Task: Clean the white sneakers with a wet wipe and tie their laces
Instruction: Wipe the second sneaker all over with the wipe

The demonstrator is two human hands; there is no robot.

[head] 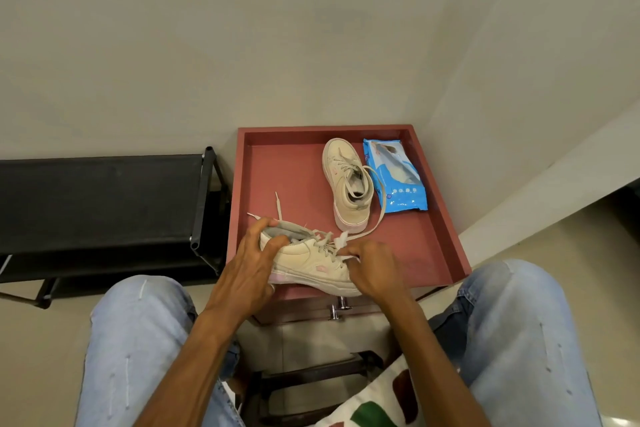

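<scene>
Left hand [251,265] grips the sneaker [310,262] by the heel, steadying it; right hand [375,269] pinches a wipe [341,239] against its laces [325,247].

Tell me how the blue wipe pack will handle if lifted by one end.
The wipe pack looks like soft, crinkled film, so it would likely sag rather than stay stiff. Lying flat on the red tray, it should slide, not roll. Its glossy wrap may be slippery.

Head-worn view, steeply downward, close.
</scene>
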